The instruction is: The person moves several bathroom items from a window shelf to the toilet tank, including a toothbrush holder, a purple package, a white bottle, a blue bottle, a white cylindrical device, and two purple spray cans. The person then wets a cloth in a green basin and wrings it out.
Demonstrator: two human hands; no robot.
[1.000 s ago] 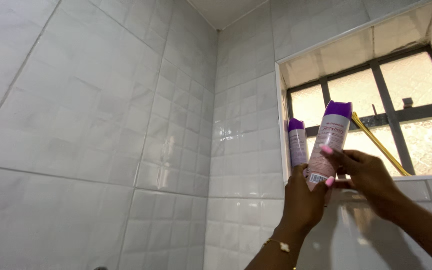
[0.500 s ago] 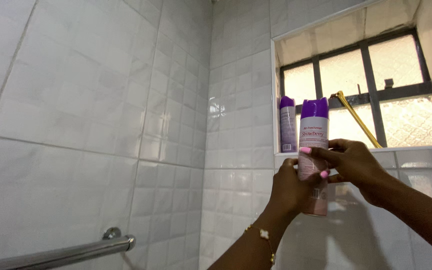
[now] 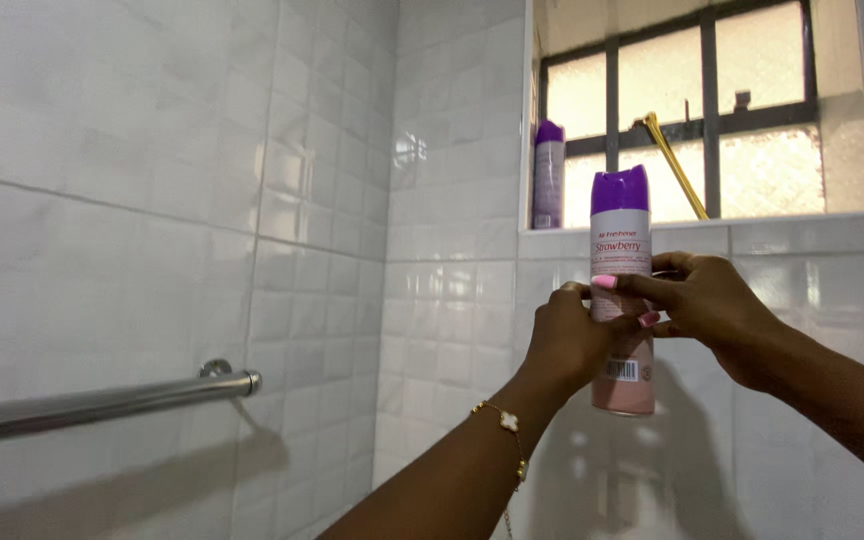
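Observation:
I hold a tall pink spray can with a purple cap [image 3: 621, 290] upright in front of the tiled wall, below the window sill. My left hand [image 3: 570, 340] wraps the can's middle from the left. My right hand [image 3: 704, 305] grips it from the right, fingers with pink nails across its front. A second can with a purple cap [image 3: 548, 176] stands on the sill at the window's left corner, apart from both hands.
A frosted window with dark bars [image 3: 709, 105] sits above the white tiled sill [image 3: 802, 232]. A thin yellow rod [image 3: 674, 166] leans on the sill. A chrome grab bar [image 3: 102, 402] runs along the left tiled wall.
Both hands brought the can down from sill height to below the sill. The view dropped, so the grab bar came into sight and the window moved up.

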